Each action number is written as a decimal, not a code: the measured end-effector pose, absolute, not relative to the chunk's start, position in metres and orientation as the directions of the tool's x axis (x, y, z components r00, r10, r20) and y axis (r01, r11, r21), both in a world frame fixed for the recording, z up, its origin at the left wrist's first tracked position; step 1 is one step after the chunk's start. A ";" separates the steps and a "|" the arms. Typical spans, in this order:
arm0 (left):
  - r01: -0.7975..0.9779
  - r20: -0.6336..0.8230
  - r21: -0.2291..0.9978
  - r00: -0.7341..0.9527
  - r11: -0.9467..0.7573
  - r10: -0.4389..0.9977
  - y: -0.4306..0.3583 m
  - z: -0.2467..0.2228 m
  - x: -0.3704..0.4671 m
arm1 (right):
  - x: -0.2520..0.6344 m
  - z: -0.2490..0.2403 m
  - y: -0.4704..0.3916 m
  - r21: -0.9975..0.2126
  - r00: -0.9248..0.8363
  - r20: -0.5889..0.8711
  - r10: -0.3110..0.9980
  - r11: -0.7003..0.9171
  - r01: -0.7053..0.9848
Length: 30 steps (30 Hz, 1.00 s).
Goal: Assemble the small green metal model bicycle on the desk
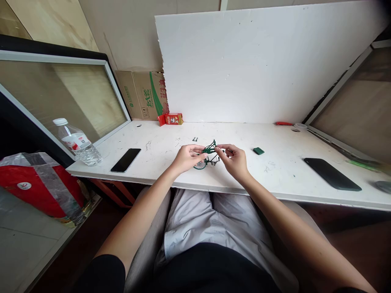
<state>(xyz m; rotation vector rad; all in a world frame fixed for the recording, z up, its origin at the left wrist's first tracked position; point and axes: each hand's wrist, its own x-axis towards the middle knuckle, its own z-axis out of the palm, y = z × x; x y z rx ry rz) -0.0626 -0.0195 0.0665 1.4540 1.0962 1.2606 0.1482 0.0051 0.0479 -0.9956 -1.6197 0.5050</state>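
Between my hands, above the white table, is a small green model bicycle (210,158) with one spoked wheel (200,165) showing at its left end. My left hand (188,158) pinches the bicycle's left part between thumb and fingers. With thumb and fingertips closed, my right hand (235,162) grips the frame near its upper right. My fingers hide parts of the frame at both ends. A small dark green block-like piece (258,151) lies on the table right of my right hand. Beyond my left hand lie a few tiny dark parts (194,139).
A black phone (126,160) and a water bottle (77,142) are at the left. A dark, flat, rounded object (332,174) lies at the right. At the back are a red box (173,119), a carton (142,95) and a white board (244,65). The table's front edge (195,185) runs above my lap.
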 end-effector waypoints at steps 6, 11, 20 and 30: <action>0.021 0.164 0.985 0.193 -0.171 0.967 -0.018 0.065 -0.066 | 0.148 0.045 0.009 -0.734 -0.083 0.594 0.800 0.581 0.352; 0.096 0.195 0.971 0.220 -0.220 0.956 -0.016 0.059 -0.063 | 0.147 0.045 0.007 -0.705 -0.110 0.609 0.786 0.599 0.381; 0.036 0.237 0.969 0.148 -0.244 0.960 -0.013 0.054 -0.061 | 0.152 0.041 0.011 -0.758 -0.025 0.576 0.817 0.545 0.359; 0.239 0.259 0.914 0.275 -0.327 0.926 -0.012 0.045 -0.060 | 0.151 0.043 0.005 -0.631 -0.100 0.682 0.724 0.653 0.419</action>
